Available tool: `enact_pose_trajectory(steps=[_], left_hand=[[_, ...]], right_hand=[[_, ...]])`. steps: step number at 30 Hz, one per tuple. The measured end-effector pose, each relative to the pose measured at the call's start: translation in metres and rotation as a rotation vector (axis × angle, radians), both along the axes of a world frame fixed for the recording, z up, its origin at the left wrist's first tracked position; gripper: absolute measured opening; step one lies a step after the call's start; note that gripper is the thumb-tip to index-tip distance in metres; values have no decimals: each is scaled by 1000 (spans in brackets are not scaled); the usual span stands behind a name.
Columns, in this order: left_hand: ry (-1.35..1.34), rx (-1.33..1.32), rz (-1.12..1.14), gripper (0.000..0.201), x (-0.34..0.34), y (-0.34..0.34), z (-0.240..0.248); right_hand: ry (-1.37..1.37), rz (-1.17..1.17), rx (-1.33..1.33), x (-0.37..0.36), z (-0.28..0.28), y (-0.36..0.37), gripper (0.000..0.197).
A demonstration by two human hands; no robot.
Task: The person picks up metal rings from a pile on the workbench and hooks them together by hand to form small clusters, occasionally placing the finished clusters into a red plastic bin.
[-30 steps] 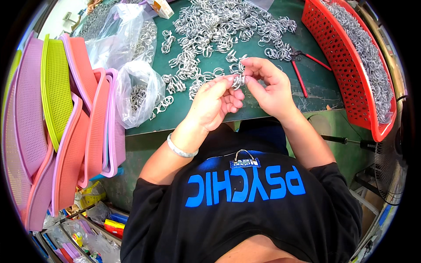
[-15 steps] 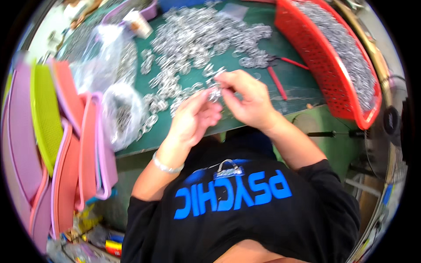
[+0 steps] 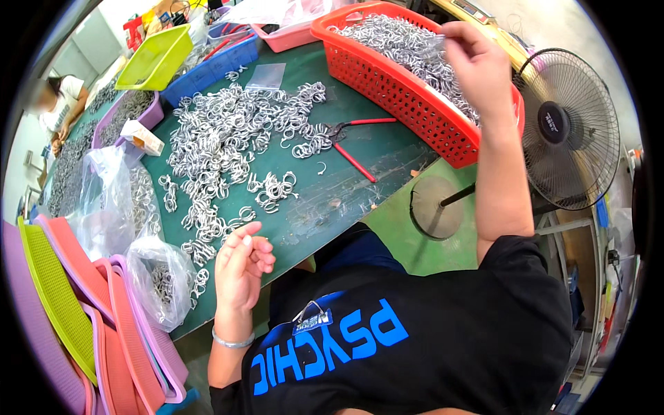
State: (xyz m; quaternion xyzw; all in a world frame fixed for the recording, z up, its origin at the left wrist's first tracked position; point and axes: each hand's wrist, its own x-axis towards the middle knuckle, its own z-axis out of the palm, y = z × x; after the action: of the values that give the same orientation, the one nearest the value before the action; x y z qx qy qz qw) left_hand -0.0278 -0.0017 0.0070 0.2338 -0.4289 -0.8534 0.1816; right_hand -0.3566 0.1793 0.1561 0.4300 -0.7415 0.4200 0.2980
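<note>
Over the red basket (image 3: 398,76), my right hand (image 3: 478,69) is closed, thumb and fingertips drawn together. A small blurred, shiny thing shows at those fingertips, too unclear to name. Small silvery metal rings (image 3: 387,38) fill the basket. My left hand (image 3: 242,266) hangs at the table's near edge, fingers loosely curled and apart, with nothing visible in them. Just beyond it spreads a big heap of similar open metal rings (image 3: 214,138), with a smaller cluster (image 3: 272,190) nearer me. Red-handled pliers (image 3: 356,160) lie spread beside the heap, their jaws against some rings.
Clear plastic bags of rings (image 3: 162,277) stand at the left edge, beside stacked coloured baskets (image 3: 59,297). Blue (image 3: 214,69) and lime (image 3: 155,59) baskets stand at the back. On the right are a fan (image 3: 570,128) and a round stool (image 3: 436,207). Another person (image 3: 66,104) sits far left.
My hands have parted. The right has swung from beside the left, over the table, to above the red basket; the left has come back and leftward. My view has turned right.
</note>
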Motion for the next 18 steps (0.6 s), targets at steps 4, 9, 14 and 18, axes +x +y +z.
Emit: enact_pose_trajectory(steps=[4, 9, 14, 18], left_hand=[[-84, -110, 46, 23, 10, 3, 4], [-122, -162, 102, 23, 23, 2, 3], [-129, -178, 142, 22, 31, -2, -3], [-119, -330, 208, 22, 41, -3, -8]], right_hand=[[117, -437, 220, -53, 18, 62, 17], [33, -759, 526, -95, 22, 101, 21], [14, -655, 499, -87, 17, 108, 23], [-22, -389, 314, -38, 14, 76, 23]])
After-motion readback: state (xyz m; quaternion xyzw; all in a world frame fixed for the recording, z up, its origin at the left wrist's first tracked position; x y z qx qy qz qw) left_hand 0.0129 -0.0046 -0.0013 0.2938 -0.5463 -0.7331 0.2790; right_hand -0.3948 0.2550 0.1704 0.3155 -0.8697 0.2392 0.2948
